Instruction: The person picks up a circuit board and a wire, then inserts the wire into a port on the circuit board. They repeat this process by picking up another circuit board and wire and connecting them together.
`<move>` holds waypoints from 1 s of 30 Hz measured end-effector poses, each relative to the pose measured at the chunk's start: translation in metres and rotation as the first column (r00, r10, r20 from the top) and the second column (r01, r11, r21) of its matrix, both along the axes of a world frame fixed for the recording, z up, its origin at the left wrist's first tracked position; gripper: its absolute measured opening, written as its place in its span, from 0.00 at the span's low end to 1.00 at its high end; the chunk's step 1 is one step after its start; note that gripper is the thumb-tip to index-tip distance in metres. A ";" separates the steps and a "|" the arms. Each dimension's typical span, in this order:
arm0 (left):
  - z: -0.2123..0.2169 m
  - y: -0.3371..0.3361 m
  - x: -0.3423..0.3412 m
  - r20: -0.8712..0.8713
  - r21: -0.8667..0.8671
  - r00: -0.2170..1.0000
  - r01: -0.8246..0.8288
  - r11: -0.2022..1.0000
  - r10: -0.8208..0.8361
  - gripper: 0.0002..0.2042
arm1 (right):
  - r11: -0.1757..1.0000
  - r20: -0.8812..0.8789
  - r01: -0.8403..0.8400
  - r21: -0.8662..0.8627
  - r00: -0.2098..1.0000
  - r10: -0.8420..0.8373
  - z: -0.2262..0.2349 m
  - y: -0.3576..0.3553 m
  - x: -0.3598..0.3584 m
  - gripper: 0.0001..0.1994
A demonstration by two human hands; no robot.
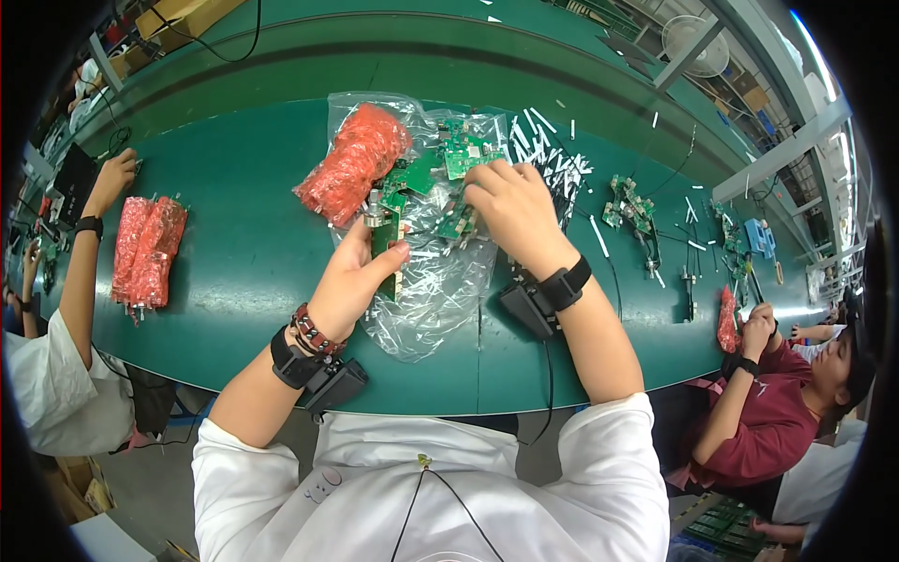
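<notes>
My left hand [351,272] grips a narrow green circuit board [387,245], the thumb along its lower part and a round metal piece by the fingertips. My right hand [510,208] is closed, with curled fingers at the edge of another green circuit board [456,223]; its thumb is mostly hidden. Further green boards [465,150] lie just beyond, on a clear plastic bag [412,323] spread under both hands. Beyond my left hand rests a bundle wrapped in red bubble wrap [356,159].
Thin white-ended wires [552,164] are heaped right of the bag. Boards with wires [629,208] lie further right, near a blue object [760,239]. Two red-wrapped bundles [148,251] sit at left. Co-workers' arms [80,272] reach in on both sides.
</notes>
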State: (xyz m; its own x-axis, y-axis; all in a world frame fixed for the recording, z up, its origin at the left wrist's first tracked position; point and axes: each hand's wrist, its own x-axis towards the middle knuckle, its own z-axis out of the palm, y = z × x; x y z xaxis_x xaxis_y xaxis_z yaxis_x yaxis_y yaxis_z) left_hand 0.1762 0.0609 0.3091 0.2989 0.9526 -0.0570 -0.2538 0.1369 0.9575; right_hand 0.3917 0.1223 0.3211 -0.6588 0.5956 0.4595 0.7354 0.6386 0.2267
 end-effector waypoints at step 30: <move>0.009 -0.016 0.001 -0.039 0.177 0.933 0.359 0.916 -0.358 0.21 | 0.679 -0.954 -0.675 -0.288 0.143 -0.262 0.062 -0.066 -0.016 0.03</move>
